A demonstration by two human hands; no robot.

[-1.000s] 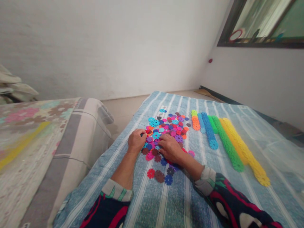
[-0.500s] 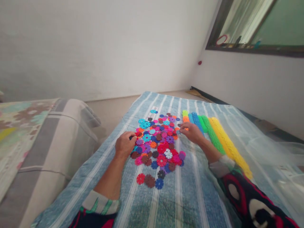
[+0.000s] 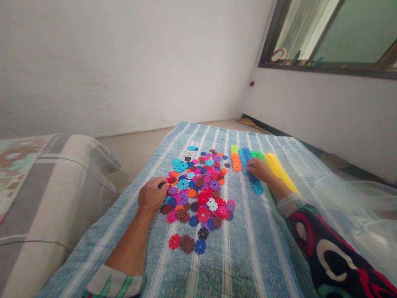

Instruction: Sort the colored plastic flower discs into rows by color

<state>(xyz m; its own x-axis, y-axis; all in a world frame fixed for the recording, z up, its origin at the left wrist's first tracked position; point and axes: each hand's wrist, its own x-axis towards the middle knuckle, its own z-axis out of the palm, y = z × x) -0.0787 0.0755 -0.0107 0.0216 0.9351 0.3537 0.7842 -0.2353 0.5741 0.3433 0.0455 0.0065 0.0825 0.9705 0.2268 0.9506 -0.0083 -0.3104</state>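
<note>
Many-coloured plastic snowflake discs (image 3: 204,198) lie in a loose pile on a striped blue cloth (image 3: 173,273). At the pile's left edge my left hand (image 3: 151,195) is closed, a dark disc showing between thumb and fingers. My right hand (image 3: 259,169) reaches over the overlapping row of blue discs (image 3: 257,186), its fingertips pinched at the row; a blue disc seems to be in them, mostly hidden. Left of that hand is a short row of orange discs (image 3: 236,163) with lime ones at its far end. Rows of green discs (image 3: 259,155) and yellow discs (image 3: 279,170) extend on its right, partly covered.
Clear plastic sheeting or bags (image 3: 347,186) lie on the cloth at the right. A covered piece of furniture (image 3: 83,182) stands to the left, separated by a gap. A white wall (image 3: 130,62) rises behind, with a window (image 3: 328,37) at upper right.
My right hand has moved right, from the pile's edge to the blue row, uncovering the orange row. My left hand stays by the pile. The view has shifted slightly.
</note>
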